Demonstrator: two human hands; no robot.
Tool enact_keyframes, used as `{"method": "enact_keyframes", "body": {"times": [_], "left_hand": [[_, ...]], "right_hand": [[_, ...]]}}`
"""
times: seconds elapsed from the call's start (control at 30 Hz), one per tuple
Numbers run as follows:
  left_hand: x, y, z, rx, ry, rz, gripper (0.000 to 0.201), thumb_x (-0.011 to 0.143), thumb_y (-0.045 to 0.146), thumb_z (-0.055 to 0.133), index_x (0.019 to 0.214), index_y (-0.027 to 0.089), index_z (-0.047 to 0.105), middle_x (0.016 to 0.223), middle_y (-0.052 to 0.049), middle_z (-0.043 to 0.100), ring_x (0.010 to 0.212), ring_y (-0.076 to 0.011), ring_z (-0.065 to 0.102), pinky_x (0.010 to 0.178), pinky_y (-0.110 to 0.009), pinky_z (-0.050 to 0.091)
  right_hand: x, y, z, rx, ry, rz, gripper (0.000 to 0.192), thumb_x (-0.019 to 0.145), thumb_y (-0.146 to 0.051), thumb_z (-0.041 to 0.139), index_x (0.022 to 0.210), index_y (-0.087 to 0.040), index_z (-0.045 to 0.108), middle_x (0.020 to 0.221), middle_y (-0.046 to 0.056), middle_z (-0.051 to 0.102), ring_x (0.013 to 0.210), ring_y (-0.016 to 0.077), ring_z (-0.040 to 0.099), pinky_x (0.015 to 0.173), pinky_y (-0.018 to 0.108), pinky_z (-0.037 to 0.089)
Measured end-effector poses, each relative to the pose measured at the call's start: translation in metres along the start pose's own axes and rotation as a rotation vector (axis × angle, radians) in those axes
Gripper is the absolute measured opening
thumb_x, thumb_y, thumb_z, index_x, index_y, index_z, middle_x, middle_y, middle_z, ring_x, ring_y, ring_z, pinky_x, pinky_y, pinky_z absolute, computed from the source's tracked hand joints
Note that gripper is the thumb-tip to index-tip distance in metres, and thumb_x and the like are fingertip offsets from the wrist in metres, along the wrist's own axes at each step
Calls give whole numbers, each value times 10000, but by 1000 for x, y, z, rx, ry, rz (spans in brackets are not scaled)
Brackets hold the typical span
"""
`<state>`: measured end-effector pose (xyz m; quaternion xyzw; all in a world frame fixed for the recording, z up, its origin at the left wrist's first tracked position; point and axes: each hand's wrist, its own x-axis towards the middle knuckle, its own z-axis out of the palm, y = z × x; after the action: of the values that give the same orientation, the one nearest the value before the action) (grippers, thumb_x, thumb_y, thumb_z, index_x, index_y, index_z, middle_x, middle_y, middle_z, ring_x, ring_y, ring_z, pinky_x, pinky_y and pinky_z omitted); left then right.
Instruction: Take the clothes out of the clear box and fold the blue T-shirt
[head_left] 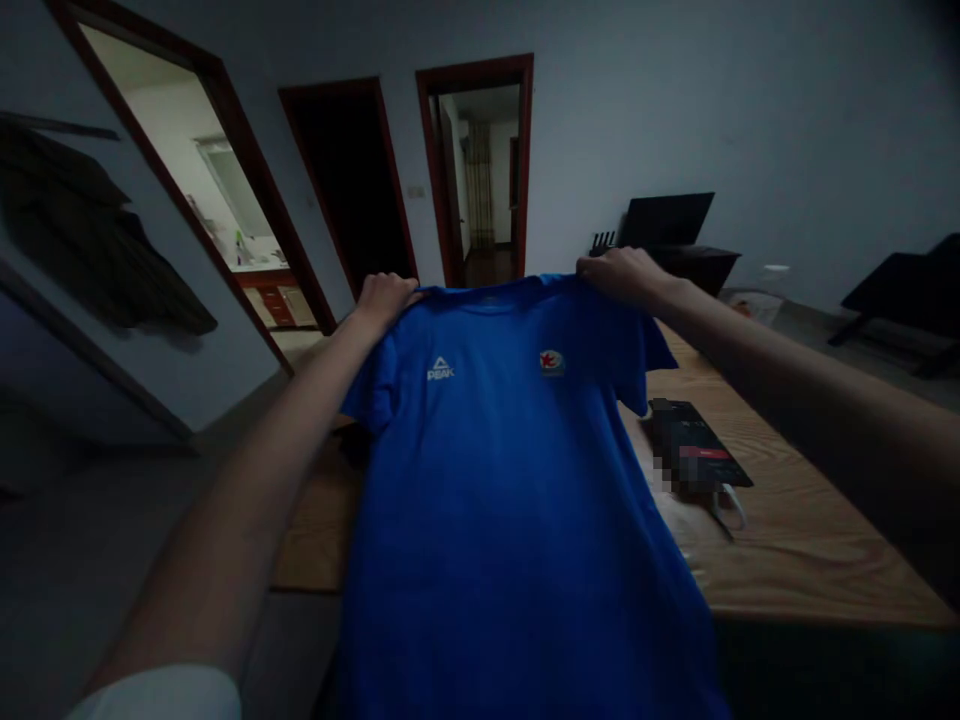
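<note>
Left arm (262,490) and right arm (787,390) outstretched, left fingers (401,285) and right fingers (594,265) tightly curled.

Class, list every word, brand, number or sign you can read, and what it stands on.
"PEAK": white letters on the chest of the blue shirt.
Badge on the shirt: any lettering is too small to read.
Collar marking: too faint to read.
Black item on the table: print too blurred to read.

White "PEAK" lettering (440,375), triangle logo (441,363) and red-star badge (552,362) on a blue T-shirt (495,480).
</note>
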<state>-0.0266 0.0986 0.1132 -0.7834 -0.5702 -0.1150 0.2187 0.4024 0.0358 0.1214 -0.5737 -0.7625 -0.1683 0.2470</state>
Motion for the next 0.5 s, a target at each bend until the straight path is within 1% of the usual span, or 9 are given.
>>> {"method": "enact_keyframes", "body": {"times": [0.07,0.1,0.17,0.23,0.3,0.37,0.43,0.5], "left_hand": [[1,7,37,-11,-70,17,422,1116,510,548,1202,152,754,1217,-158,783,1220,-330,723,1076,-529,533],[1,11,53,-20,-100,24,401,1108,503,575,1203,155,750,1222,-145,778,1211,-317,724,1077,-526,542],[-4,18,80,-44,-155,34,368,1079,487,652,1231,163,734,1258,-117,757,1195,-285,721,1079,-523,567],[-10,25,104,-77,-200,42,357,1052,451,713,1272,169,719,1306,-112,733,1197,-275,715,1067,-519,593],[-17,32,123,-117,-233,53,355,1046,421,729,1306,179,709,1346,-115,717,1206,-275,712,1057,-513,609],[-24,39,139,-161,-244,63,364,1048,411,726,1332,185,702,1380,-120,704,1225,-278,705,1067,-520,608],[-28,49,149,-208,-230,75,389,1048,413,725,1360,183,691,1414,-128,690,1261,-293,691,1095,-548,593],[-30,62,154,-262,-193,100,416,1045,409,728,1389,181,677,1448,-135,672,1315,-314,666,1131,-583,566]], "right_hand": [[-11,2,39,-59,-122,22,149,1080,-185,652,1041,-110,775,989,186,828,962,284,799,857,369,477],[-18,1,56,-75,-163,27,146,1076,-185,642,1065,-135,778,960,183,824,948,305,797,841,374,477],[-30,-1,82,-92,-228,31,174,1078,-205,608,1108,-167,774,946,181,816,950,326,787,822,372,471],[-41,-2,101,-90,-285,21,183,1068,-235,606,1132,-171,765,978,186,813,966,329,774,817,365,463],[-52,-1,113,-76,-331,3,213,1065,-286,608,1161,-159,750,1045,196,811,982,326,757,821,363,459],[-63,2,118,-59,-364,-15,277,1076,-365,593,1174,-148,734,1089,203,802,987,325,741,828,366,460],[-76,6,119,-40,-386,-28,354,1075,-465,591,1168,-147,717,1088,200,792,982,328,730,839,374,464],[-93,10,120,-21,-401,-36,408,1028,-539,657,1158,-155,698,1098,201,781,991,343,722,854,387,472]]}}
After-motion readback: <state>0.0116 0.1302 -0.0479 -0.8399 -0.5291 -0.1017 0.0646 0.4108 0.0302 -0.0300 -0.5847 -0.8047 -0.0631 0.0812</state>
